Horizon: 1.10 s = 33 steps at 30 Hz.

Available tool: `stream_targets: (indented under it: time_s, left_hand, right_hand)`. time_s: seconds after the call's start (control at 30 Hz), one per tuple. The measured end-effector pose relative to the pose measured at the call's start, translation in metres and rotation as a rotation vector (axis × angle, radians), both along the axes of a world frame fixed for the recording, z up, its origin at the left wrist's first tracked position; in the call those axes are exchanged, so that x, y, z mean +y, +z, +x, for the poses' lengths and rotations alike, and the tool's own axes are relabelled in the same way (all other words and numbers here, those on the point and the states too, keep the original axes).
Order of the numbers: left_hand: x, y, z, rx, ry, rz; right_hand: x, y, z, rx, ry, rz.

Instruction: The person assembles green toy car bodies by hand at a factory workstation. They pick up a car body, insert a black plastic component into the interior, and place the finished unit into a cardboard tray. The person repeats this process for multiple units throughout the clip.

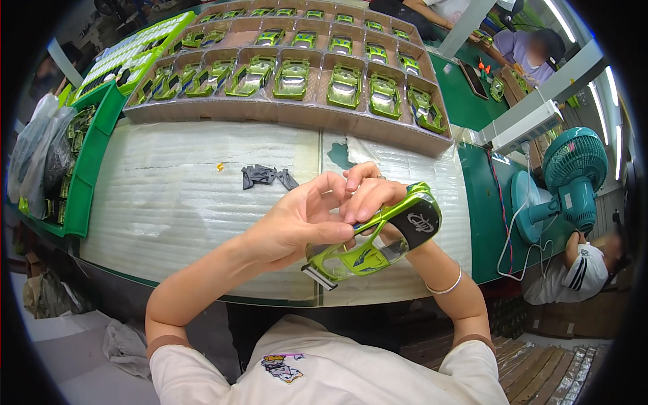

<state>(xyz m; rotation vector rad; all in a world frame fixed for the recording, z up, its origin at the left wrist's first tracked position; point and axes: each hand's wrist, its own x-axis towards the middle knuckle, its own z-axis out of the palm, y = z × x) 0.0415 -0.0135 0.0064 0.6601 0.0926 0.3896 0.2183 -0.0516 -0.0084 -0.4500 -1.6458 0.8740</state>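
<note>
A lime-green toy car body shell [368, 255] with clear windows and a black panel bearing a pale emblem is held tilted above the near part of the table. My right hand [374, 197] is closed on it, fingers bent over its upper side and the wrist partly behind it. My left hand [293, 219] has its thumb pressed to the shell's side by a window, its other fingers curled close to my right fingertips. Any small part between the fingertips is hidden. Beyond my left hand lie several dark grey pieces [259, 177] and a tiny orange bit [220, 167].
A divided cardboard tray [283, 115] of green car shells spans the table's far side. At left stand a green crate [101, 145] with plastic bags and a lime-green rack [145, 54]. A teal fan [574, 169] and cables are at right. Other people sit beyond.
</note>
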Motion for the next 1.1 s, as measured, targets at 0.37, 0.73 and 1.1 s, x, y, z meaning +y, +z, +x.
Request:
stream_targets:
  time_s: [0.37,0.73,1.1]
  left_hand:
    - [0.001,-0.001,0.0,-0.05,0.062,-0.027]
    - [-0.001,0.0,-0.007,0.161,0.3,0.753]
    - [-0.015,0.0,-0.004,0.18,0.406,1.097]
  right_hand:
    - [-0.002,0.001,-0.008,-0.013,-0.13,-0.052]
    - [-0.002,0.0,-0.005,0.086,-0.311,0.065]
    - [-0.005,0.007,0.001,0.049,-0.229,0.056]
